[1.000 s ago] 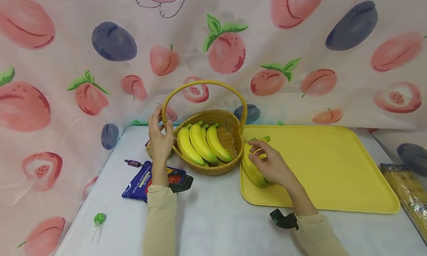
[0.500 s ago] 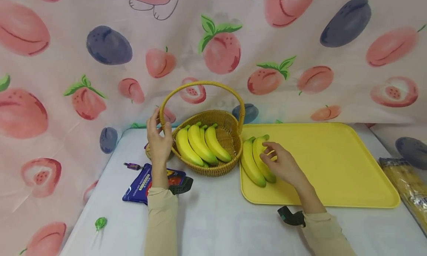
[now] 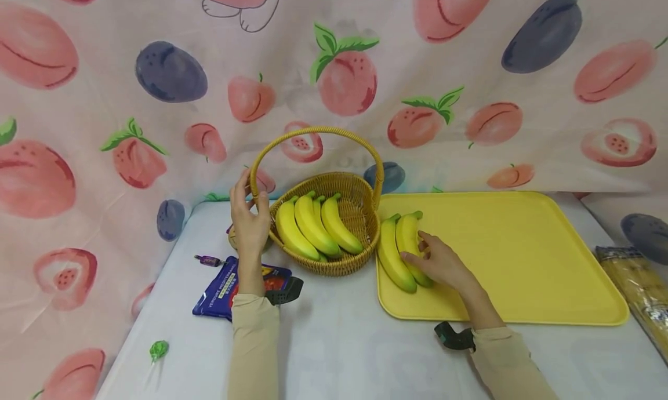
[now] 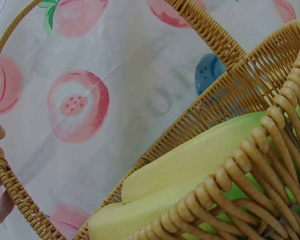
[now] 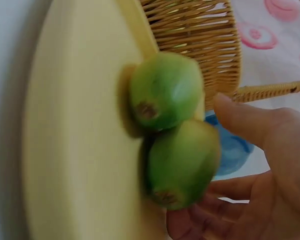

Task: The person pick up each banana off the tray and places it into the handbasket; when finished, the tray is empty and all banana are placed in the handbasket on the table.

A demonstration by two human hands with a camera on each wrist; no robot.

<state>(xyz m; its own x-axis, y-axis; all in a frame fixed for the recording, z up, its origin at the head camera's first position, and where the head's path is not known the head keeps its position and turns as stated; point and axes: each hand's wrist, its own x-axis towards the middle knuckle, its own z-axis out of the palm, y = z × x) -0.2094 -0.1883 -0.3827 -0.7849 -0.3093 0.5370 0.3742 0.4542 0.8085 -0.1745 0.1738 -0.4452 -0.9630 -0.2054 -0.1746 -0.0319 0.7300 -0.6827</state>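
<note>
Left of the smooth yellow tray, woven wicker basket holds curved bananas; left grip curls round its arched handle. Right grip, thumb and fingers spread, straddles right-hand banana on tray; contact unclear.

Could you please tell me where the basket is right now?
In the head view, the basket stands near the middle, between the left hand, which holds its handle, and the yellow tray on the right.
</note>
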